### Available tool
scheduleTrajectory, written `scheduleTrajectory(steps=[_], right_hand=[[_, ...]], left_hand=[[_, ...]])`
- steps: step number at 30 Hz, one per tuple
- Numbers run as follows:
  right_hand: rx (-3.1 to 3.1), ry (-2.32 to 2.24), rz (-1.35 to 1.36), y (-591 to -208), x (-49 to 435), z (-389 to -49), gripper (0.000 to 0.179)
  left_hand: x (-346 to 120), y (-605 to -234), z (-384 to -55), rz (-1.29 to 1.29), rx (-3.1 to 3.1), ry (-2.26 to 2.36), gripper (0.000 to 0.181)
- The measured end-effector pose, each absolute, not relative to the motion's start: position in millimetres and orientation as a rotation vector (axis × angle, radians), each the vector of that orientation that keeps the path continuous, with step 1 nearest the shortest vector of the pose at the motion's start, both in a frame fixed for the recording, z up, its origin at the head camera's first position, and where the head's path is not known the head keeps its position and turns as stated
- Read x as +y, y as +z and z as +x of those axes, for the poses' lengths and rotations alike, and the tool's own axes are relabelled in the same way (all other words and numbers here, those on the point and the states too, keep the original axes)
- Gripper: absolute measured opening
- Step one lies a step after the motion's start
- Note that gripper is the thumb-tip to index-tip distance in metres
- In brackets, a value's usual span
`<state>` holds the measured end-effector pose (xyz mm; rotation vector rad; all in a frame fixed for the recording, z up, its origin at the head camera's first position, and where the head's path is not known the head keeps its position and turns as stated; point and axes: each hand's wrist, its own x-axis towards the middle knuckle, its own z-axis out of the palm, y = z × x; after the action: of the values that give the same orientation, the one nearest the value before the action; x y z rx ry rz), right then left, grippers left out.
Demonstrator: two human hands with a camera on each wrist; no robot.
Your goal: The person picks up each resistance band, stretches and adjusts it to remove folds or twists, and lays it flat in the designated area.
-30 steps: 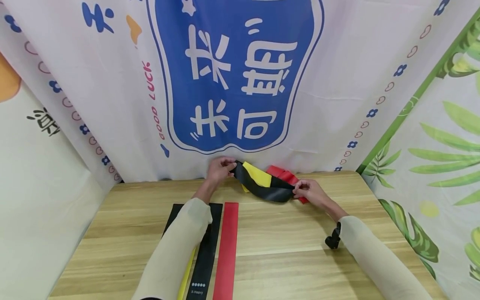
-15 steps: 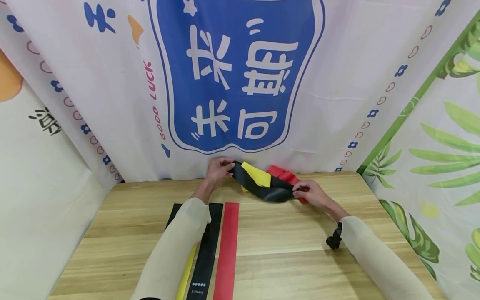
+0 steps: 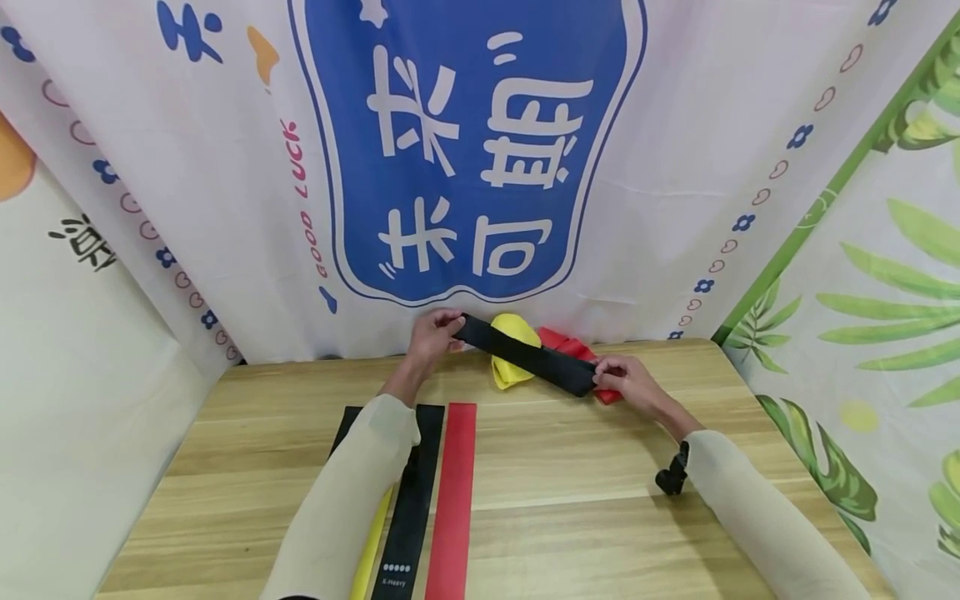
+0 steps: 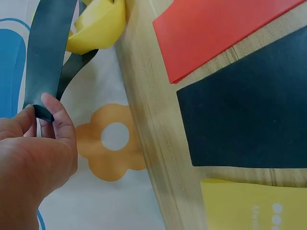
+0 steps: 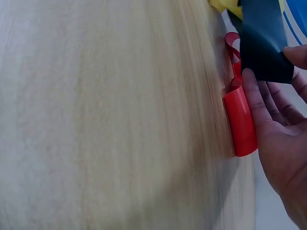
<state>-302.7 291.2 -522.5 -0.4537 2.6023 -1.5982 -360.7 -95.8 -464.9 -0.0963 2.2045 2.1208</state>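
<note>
A black resistance band (image 3: 528,357) is stretched out between my two hands at the back of the table. My left hand (image 3: 432,340) pinches one end; in the left wrist view thumb and fingers close on the folded end of the band (image 4: 50,57). The other end is held by my right hand (image 3: 628,385), its thumb on the band's edge and fingers behind it in the right wrist view. Behind the black band sit a crumpled yellow band (image 3: 510,377) and a red band (image 3: 566,343), both partly covered. The red band (image 5: 240,122) lies curled beside my right fingers.
On the wooden table (image 3: 570,508), a red band (image 3: 452,500) and a black band (image 3: 408,517) marked X-Heavy lie flat side by side. My left sleeve partly covers a yellow band (image 3: 369,550) and another black strip (image 3: 343,427). A printed cloth (image 3: 675,192) hangs behind.
The black band, sagging and looped before, is now pulled straight and flat between my hands. My right hand has shifted slightly right, and more of the yellow band shows behind.
</note>
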Motion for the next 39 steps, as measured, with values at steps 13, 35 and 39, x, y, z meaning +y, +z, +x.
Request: scheduleTrajectory(steps=[13, 35, 39], right_hand=[[2.583, -1.814, -0.232, -512, 291, -308, 0.020], [2.756, -1.807, -0.063, -499, 299, -314, 0.029], [2.742, -1.831, -0.084, -497, 303, -315, 0.029]], left_hand=[[-90, -454, -363, 0.038, 2.272, 2.226, 0.023], [-80, -441, -356, 0.124, 2.454, 2.131, 0.022], [-80, -437, -353, 0.145, 2.504, 2.082, 0.022]])
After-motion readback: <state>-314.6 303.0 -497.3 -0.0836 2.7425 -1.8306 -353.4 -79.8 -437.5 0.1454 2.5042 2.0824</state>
